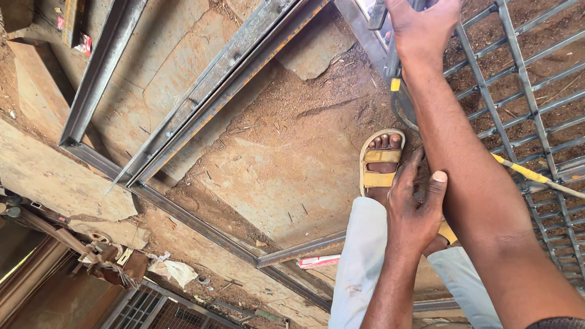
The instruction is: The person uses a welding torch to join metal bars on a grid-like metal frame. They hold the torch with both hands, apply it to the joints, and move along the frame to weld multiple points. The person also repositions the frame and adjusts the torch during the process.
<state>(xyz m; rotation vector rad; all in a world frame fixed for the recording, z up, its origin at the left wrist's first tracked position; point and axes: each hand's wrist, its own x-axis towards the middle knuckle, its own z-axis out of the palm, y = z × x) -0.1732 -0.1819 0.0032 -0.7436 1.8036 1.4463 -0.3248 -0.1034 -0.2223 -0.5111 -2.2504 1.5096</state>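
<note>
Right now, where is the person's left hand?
In the head view, the left hand sits low and right of centre, resting against the right forearm, just above the pale trouser leg and beside the sandalled foot.

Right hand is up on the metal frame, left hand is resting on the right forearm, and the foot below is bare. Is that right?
Not quite. The head view shows the foot in a yellow sandal, not bare. The rest holds: right hand on the metal frame, left hand on the right forearm.
</note>
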